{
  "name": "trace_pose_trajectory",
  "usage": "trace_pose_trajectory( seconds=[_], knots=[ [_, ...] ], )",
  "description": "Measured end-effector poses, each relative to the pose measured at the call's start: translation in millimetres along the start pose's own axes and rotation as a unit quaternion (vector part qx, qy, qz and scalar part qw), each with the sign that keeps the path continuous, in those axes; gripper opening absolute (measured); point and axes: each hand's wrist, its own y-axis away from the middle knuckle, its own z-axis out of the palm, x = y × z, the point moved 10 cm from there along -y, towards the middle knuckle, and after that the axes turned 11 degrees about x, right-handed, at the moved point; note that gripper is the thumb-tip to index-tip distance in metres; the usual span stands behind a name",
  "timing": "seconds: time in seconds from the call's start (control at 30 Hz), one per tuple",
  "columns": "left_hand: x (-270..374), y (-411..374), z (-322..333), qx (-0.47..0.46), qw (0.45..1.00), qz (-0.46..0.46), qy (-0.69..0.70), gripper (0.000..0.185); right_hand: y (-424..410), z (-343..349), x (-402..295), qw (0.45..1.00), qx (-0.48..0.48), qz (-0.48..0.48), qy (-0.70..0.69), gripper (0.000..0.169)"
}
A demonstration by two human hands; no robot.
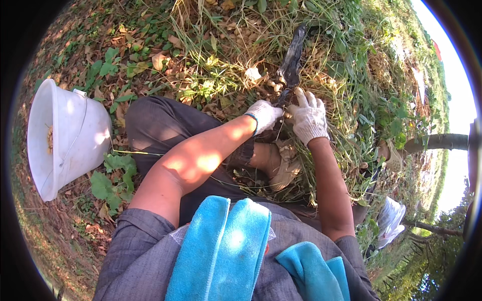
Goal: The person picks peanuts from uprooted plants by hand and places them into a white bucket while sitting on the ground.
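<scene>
My left hand (pixel 265 116), in a white knit glove with a blue-green cuff edge, pinches the lower end of a dark, crumpled strip of plastic film (pixel 293 60). The strip stretches away over dry grass. Close beside it is my right hand (pixel 310 116), also gloved, palm down with its fingers partly spread. Its thumb side is by small pale pods that look like peanuts, and whether it grips any is hidden. More tan pods (pixel 277 87) lie in the straw just beyond both hands.
At the left, a white plastic bucket (pixel 81 128) with a wire handle lies tilted toward the view's edge, some pods inside. A shod foot (pixel 284 165) rests below my hands. Cut green vines (pixel 350 90) heap to the right, near a white plastic bag (pixel 391 222) and a branch (pixel 437 142).
</scene>
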Motion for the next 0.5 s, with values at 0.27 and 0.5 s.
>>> trace_pose_trajectory(
  seconds=[0.27,0.5],
  knots=[
    [-3,-15,2,-0.021,0.999,0.03,0.008,0.039,-9,4,9,0.994,0.016,-0.001,-0.108,0.025],
    [-6,-10,0,-0.017,1.0,-0.003,-0.015,0.043,-6,-5,60,0.462,0.163,0.218,-0.844,0.046]
  ],
)
